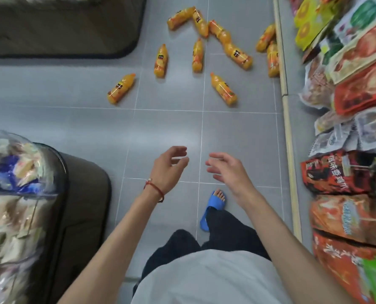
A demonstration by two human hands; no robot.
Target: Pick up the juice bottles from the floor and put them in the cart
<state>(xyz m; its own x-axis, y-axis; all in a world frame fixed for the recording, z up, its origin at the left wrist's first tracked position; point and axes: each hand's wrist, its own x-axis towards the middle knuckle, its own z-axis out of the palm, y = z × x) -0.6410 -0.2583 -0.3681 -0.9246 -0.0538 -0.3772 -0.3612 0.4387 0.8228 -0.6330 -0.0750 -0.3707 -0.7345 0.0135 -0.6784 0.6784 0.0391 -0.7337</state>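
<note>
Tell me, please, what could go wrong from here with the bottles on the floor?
1. The orange plastic juice bottles lie on their sides on the smooth grey tiled floor; a nudge may roll them away.
2. A step in the open blue slipper could land on one.
3. The bottle against the cream shelf rail may be missed.

Bare grey floor (167, 128) lay wide open up to the juice bottles (223, 89). Snack packs (347, 176) crowded the right side. A dark stand (84, 194) blocked the left.
</note>
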